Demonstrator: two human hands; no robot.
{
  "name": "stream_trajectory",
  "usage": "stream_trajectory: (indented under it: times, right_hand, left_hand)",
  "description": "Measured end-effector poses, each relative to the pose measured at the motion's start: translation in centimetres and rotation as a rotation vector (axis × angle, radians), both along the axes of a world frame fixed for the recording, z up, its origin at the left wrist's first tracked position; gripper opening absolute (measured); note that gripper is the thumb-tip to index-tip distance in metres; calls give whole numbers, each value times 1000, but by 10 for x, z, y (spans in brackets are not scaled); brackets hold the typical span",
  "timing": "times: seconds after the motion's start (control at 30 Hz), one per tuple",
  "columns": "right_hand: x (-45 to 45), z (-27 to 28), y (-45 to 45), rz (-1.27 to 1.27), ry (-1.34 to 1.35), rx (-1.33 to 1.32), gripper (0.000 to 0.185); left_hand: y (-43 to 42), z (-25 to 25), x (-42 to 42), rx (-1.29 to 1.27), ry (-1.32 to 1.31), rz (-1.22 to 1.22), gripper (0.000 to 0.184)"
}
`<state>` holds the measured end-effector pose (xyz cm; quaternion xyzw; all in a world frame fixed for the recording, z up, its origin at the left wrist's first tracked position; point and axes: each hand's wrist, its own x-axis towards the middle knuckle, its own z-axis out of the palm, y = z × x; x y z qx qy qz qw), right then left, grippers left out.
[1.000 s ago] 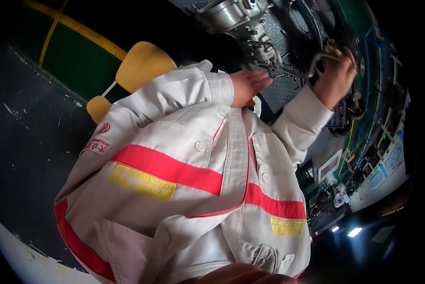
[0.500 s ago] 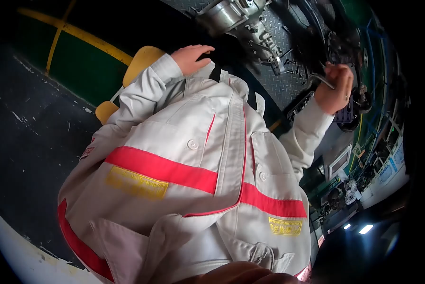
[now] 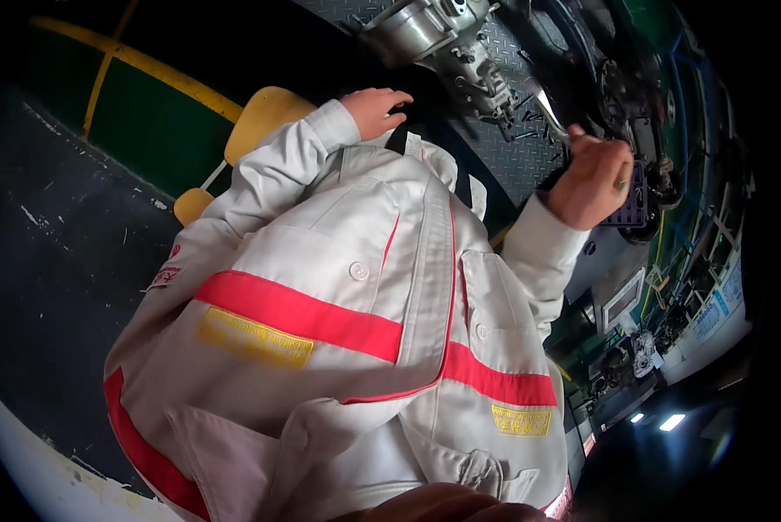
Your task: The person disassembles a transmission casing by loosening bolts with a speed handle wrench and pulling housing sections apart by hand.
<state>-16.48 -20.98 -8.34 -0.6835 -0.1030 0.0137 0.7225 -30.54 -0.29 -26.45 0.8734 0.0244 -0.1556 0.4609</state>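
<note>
My left hand [image 3: 378,113] rests over the dark area by my lap, its fingers loosely bent and apart from the thumb; I see nothing held in it. A small brass-coloured spot shows at its fingers, too small to name. My right hand [image 3: 592,181] is closed around a shiny bent metal rod [image 3: 548,113], blurred, its exact kind unclear. The rod points up and left from the fist toward a metal gear housing [image 3: 416,33]. Attached to that housing is a smaller valve-like block [image 3: 488,87]. Loose bolts [image 3: 527,135] lie beside the block.
Diamond-plate metal [image 3: 516,165] forms the work surface. Dark machine parts [image 3: 612,96] and a purple crate [image 3: 636,204] are beyond my right hand. A yellow stool [image 3: 273,113] stands at my left. A framed screen or board [image 3: 623,303] is farther right.
My right hand has moved left and slightly down, with the rod swinging so its bright end lies farther from the block. My left hand has shifted slightly right, its fingers more bent.
</note>
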Motion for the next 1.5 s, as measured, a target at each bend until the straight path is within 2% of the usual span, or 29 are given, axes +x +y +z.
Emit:
stream_trajectory:
  times: [0.07,0.13,0.2,0.23,0.27,0.33,0.37,0.4,0.5,0.53,0.6,0.63,0.67,0.77,0.8,0.87,0.9,0.93,1.0,1.07,1.13,1.2,1.27,1.3,1.33,1.4,1.43,1.5]
  right_hand:
    - [28,-3,-7,-289,-87,45,28]
    - [41,-15,-22,-300,-95,89,28]
    - [24,-13,-10,-248,-97,14,27]
    - [8,-11,-6,-91,-71,45,26]
    - [-7,0,10,-246,-21,-97,27]
    - [29,-10,-9,-200,-193,-177,29]
    - [41,-9,-5,-275,-70,20,30]
    - [38,-10,-8,-273,-69,15,30]
    - [6,-10,-1,-64,-42,-77,27]
    - [4,-7,8,-77,-190,-238,28]
    - [35,-8,8,-290,-192,-345,33]
    - [54,-18,-6,-347,-79,-249,37]
    - [47,-20,-8,-335,-76,-254,37]
    - [9,-9,5,-42,-206,-439,38]
    - [12,-5,10,-63,-206,-473,36]
    - [45,-9,7,-264,-188,-277,35]
    - [54,-6,3,-343,-42,-151,36]
    - [46,-8,-2,-333,-35,-158,36]
    - [17,-5,5,-78,-153,-422,36]
    - [21,-5,14,-79,-136,-451,36]
    - [56,-12,13,-314,-145,-256,32]
    - [39,-7,7,-308,-137,-282,30]
    - [18,-11,6,-18,-216,-348,30]
    - [15,-1,18,-95,-211,-471,31]
    - [33,-4,19,-203,-203,-444,30]
    - [53,-6,10,-301,-48,-130,32]
    - [51,-8,-1,-172,-262,-469,35]
    - [19,-2,11,12,-227,-465,30]
  left_hand:
    - [1,2,-2,-13,7,-23,36]
    - [0,-2,-2,-38,14,-21,36]
    - [2,-4,-1,-50,15,-11,37]
    - [2,-4,0,-1,33,-42,36]
    - [0,-5,0,40,56,-73,36]
    - [-1,0,-1,31,74,-59,36]
    - [0,2,1,28,62,-61,36]
    - [-1,4,2,23,50,-55,36]
    - [-5,-3,1,31,35,-57,36]
    - [-6,-4,2,37,46,-72,36]
    - [-7,0,1,59,49,-82,36]
    - [-7,0,1,62,20,-80,36]
    - [-7,-1,1,68,-8,-66,36]
    - [-7,-2,4,57,44,-73,37]
    - [-6,-3,1,11,20,-77,37]
    - [-7,-2,2,98,84,-78,38]
    - [-7,-4,1,94,47,-71,38]
    - [-7,-5,-2,93,11,-55,38]
    - [-7,-7,-2,95,59,-53,37]
    - [-2,-14,-2,32,29,-58,36]
    - [-3,-12,1,119,79,-39,36]
    - [-1,-8,0,172,6,-50,37]
    - [1,-1,3,123,79,-45,37]
    - [3,-11,2,23,38,-23,38]
    - [4,-16,3,19,41,-30,38]
    - [2,-13,2,167,77,-38,38]
    - [2,-16,0,204,52,-62,39]
    - [3,-16,-1,147,61,-60,39]
